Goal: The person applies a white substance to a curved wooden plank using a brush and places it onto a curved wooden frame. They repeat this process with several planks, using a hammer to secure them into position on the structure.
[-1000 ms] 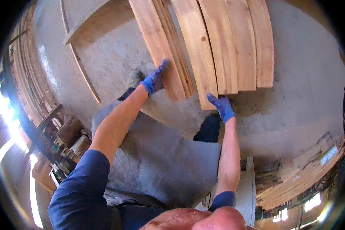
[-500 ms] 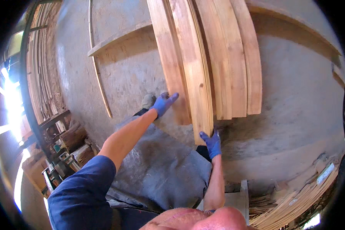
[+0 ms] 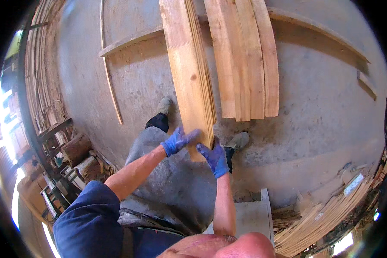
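Grey floor point(image 3: 322, 133) spreads around the work, with logs point(image 3: 77, 148) at near left. One stack of boards point(image 3: 191, 99) lies over a crosswise beam point(image 3: 133, 45) — left of the other planks point(image 3: 243, 64), a gap between. The right hand point(image 3: 215, 159) grasps its near right corner; the left hand point(image 3: 176, 142) touches its near left edge (whether clenched, I cannot tell).

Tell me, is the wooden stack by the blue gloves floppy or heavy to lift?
The wooden stack would probably feel stiff, being flat boards laid together. It's likely heavy, with several long layers. Boards might slide apart, as no strap shows around them.
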Demonstrator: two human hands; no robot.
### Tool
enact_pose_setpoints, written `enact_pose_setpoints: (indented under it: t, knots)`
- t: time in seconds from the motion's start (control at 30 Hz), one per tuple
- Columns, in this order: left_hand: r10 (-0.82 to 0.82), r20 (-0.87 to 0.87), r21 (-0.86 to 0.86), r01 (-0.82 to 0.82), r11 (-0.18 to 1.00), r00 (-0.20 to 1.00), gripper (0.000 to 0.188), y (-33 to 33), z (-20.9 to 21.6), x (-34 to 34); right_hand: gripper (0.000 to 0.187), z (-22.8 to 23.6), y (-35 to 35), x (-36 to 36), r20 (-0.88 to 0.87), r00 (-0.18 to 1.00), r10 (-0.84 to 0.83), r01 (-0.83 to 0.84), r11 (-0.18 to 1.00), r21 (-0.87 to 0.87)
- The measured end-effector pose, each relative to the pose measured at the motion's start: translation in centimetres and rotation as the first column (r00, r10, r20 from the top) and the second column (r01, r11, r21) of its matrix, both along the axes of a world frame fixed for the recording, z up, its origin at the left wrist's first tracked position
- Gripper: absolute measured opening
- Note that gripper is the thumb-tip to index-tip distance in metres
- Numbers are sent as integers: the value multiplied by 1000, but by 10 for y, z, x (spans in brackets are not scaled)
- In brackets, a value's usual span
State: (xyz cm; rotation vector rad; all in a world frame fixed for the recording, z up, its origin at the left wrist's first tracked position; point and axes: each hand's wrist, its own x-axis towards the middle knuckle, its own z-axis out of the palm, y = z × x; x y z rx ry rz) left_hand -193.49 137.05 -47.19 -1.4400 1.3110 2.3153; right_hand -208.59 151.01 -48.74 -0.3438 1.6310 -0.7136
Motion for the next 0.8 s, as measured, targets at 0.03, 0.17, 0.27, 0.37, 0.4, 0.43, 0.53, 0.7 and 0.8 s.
enact_pose_setpoints:
  t: [0.03, 0.17, 0.27, 0.37, 0.4, 0.43, 0.53, 0.7, 0.8]
  knots:
    - [57, -7, 30, -56, 998, 998, 56, -9, -8, 4, 78, -7, -11, 4, -26, 998, 54, -54, 998, 17]
    - [-97, 227, -278, 160, 947, 969, 60, -23, -93, 12, 74, -95, -24, 19, -311, 923, 225, -231, 973, 18]
    - [112, 51, -186, -101, 977, 992, 64, -22, -176, 21, 81, -112, -42, 1, -398, 780, 483, -453, 874, 175]
    - [44, 152, 100, -60, 993, 987, 65, -57, -144, 3, 92, -136, -36, 11, -410, 872, 267, -278, 960, 36]
    - [116, 144, 38, -123, 992, 983, 61, -44, -168, 13, 95, -138, -42, 17, -397, 869, 295, -302, 952, 47]
    - [146, 141, 82, -159, 984, 979, 59, -40, -177, 11, 97, -144, -44, 20, -384, 868, 314, -313, 947, 66]
    - [442, 223, 441, -495, 749, 869, 62, -30, -208, 12, 97, -173, -37, 26, -333, 928, 168, -177, 984, 5]
    - [656, 224, 614, -627, 480, 721, 80, -50, -259, 34, 100, -177, -50, 27, -394, 902, 176, -163, 984, 68]
    - [639, 68, 453, -595, 664, 766, 78, -33, -328, 31, 104, -183, -44, 26, -454, 877, 158, -171, 985, 13]
